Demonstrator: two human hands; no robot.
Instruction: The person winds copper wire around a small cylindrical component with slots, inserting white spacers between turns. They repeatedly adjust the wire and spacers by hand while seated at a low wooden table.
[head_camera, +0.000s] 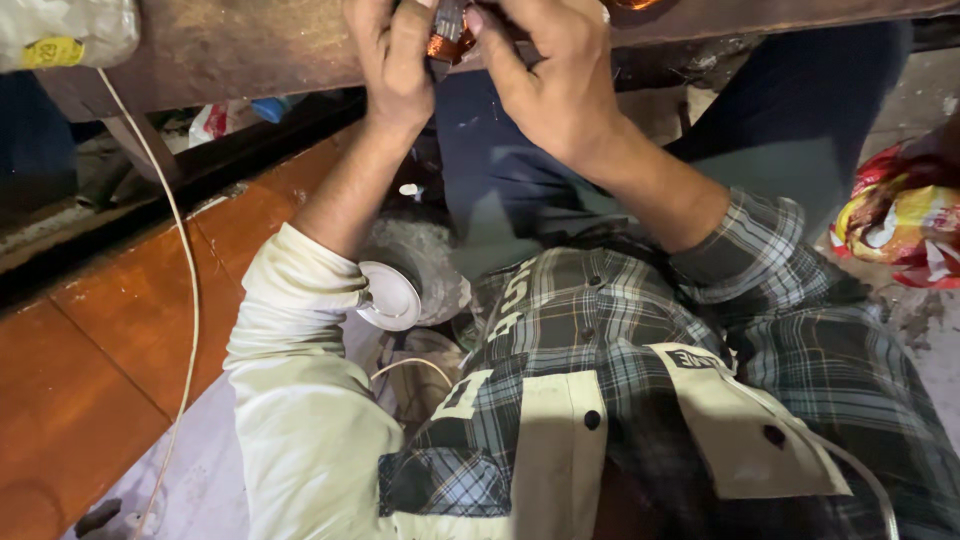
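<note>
Both my hands are raised to the top edge of the view, at the rim of a rusty brown bench (250, 45). My left hand (395, 65) and my right hand (555, 80) pinch a small part wound with copper-coloured wire (447, 38) between their fingers. Only the lower end of that part shows; the rest is cut off by the frame. My sleeves are rolled back: cream on the left arm, plaid on the right.
A white round lid (390, 296) lies by my left elbow beside a crumpled clear bag (425, 255). A white cord (185, 260) runs down over the orange-brown floor (110, 330). A red and yellow wrapper (900, 220) lies at right. A pale sack (65, 30) sits top left.
</note>
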